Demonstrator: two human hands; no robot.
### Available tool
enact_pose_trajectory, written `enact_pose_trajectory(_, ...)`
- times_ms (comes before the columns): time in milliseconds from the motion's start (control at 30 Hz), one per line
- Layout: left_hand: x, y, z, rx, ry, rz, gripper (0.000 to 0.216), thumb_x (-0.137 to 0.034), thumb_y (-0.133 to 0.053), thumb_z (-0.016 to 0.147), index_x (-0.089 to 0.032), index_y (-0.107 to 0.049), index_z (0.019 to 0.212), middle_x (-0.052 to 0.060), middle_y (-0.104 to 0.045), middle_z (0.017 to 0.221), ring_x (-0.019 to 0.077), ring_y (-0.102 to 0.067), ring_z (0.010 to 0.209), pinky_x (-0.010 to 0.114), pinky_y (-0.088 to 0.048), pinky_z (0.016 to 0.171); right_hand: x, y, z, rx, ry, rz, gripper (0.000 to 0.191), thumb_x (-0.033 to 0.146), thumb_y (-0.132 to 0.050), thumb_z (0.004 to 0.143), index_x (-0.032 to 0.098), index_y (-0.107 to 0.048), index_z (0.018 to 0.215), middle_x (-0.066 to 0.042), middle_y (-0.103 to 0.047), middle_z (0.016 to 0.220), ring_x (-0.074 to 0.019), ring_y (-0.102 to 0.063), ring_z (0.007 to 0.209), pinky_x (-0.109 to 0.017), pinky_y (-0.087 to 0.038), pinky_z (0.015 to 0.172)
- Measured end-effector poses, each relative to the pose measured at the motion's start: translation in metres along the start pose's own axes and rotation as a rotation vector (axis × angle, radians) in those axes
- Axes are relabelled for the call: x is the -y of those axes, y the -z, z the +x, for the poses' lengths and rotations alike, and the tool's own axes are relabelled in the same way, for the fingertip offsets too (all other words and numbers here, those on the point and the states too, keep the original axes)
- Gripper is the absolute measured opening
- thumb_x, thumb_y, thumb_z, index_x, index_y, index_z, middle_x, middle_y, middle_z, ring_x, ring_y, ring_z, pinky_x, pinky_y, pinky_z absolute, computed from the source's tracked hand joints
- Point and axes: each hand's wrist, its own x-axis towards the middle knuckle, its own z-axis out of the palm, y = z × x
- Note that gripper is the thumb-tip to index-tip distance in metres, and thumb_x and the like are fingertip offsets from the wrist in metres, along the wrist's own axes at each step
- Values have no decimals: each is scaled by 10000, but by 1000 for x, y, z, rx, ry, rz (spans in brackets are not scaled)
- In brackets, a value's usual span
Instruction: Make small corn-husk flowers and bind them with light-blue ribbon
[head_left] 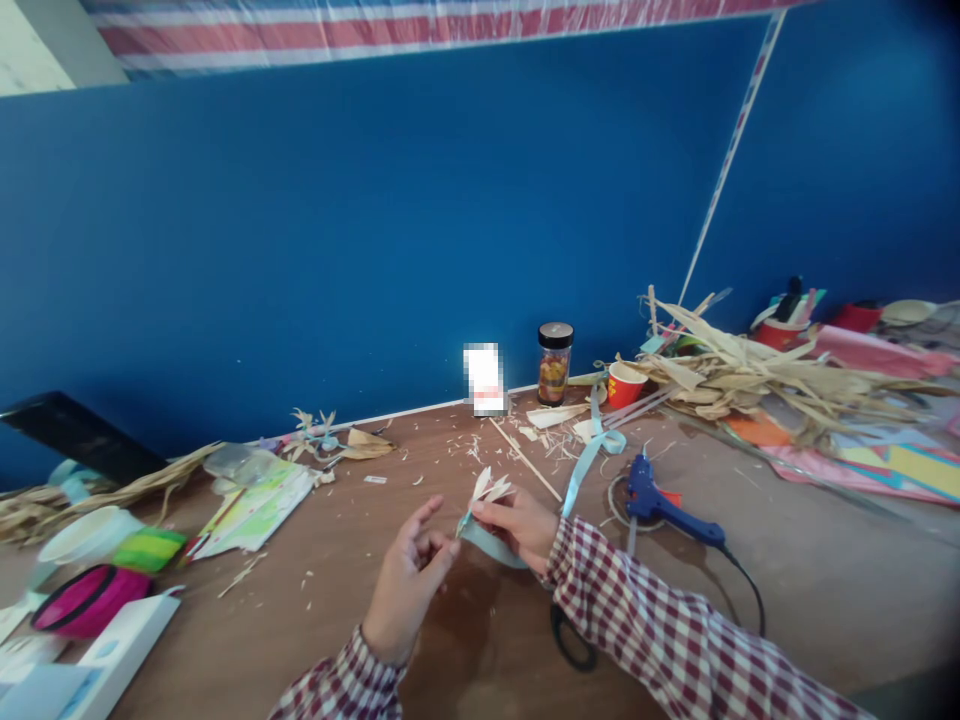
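Observation:
My right hand (521, 525) is closed on a small flower made of dry husk strips (487, 489), held above the brown table (787, 590). A light blue ribbon (581, 470) runs from the flower's base, under my right hand and up across the table. My left hand (409, 580) is beside the flower's lower end, its fingers curled and pinching near the ribbon end. Both sleeves are red and white checked.
A blue glue gun (664, 505) with a black cord lies right of my hands. Behind stand a jar (555, 362) and a red cup (624, 385), with a heap of dry husks (757, 375) on coloured paper. At left are papers (255, 510), a pink ring (86, 598) and white boxes. Black scissors handle (570, 645) lies under my right forearm.

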Motion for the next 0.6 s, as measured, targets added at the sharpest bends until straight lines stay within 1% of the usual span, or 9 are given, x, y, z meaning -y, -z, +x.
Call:
enact_pose_trajectory(133,3,-1,2,16,12,8,503,-357,-624,665,-135,-539,1109,-15,-508,642,73,-411,489,189,-373,417,-1,2,2,16,2,6,244,312,-699,624,131,-535,625,53,-456,527,-54,-373,490,-211,-244,489)
enact_pose_trajectory(200,7,0,3,16,-20,39,445,-351,-612,678,-140,-579,1069,-4,-523,649,76,-411,486,197,-378,418,-2,3,2,6,1,-8,248,317,-699,623,132,-534,617,52,-452,524,-56,-373,490,-211,-247,489)
enact_pose_trajectory(300,10,-1,3,0,-94,147,385,-339,-600,691,-154,-615,1028,5,-544,666,82,-427,484,209,-391,438,-2,3,1,-20,2,-31,265,340,-705,607,136,-535,600,54,-446,509,-60,-377,489,-211,-260,490)
enact_pose_trajectory(367,8,-2,1,-25,-148,208,468,-327,-601,694,-186,-546,1137,-1,-555,679,94,-463,505,218,-413,482,-2,4,1,-46,-7,-25,273,348,-718,584,140,-545,621,55,-455,511,-62,-388,489,-209,-274,492)
enact_pose_trajectory(433,3,-3,-3,-56,-174,210,648,-318,-601,699,-222,-356,1291,-6,-572,701,112,-511,550,237,-441,547,-1,4,0,-64,-18,-10,278,349,-727,569,146,-556,652,56,-468,517,-63,-395,486,-208,-283,493)
enact_pose_trajectory(467,0,-4,-5,-79,-171,187,710,-324,-599,702,-228,-275,1327,2,-586,730,124,-534,583,252,-455,578,0,5,0,-63,-20,-7,277,349,-726,571,147,-558,657,56,-470,519,-62,-394,484,-208,-285,491)
enact_pose_trajectory(500,-1,-4,-6,-111,-160,153,720,-341,-592,707,-228,-253,1332,20,-597,774,138,-552,622,267,-468,600,0,5,-1,-56,-19,-7,273,350,-723,576,146,-560,655,55,-472,520,-61,-391,483,-208,-286,490)
enact_pose_trajectory(533,-2,-3,-6,-146,-138,115,681,-364,-584,709,-220,-297,1310,44,-604,830,151,-564,663,281,-479,614,1,6,-1,-45,-18,-8,269,351,-719,583,145,-560,649,53,-472,522,-60,-388,482,-208,-286,489)
enact_pose_trajectory(600,-1,0,-3,-229,-75,23,528,-410,-574,704,-186,-474,1172,80,-595,926,164,-565,728,288,-495,620,3,6,0,-27,-10,-10,261,344,-714,593,141,-557,639,51,-470,528,-55,-383,485,-206,-289,491)
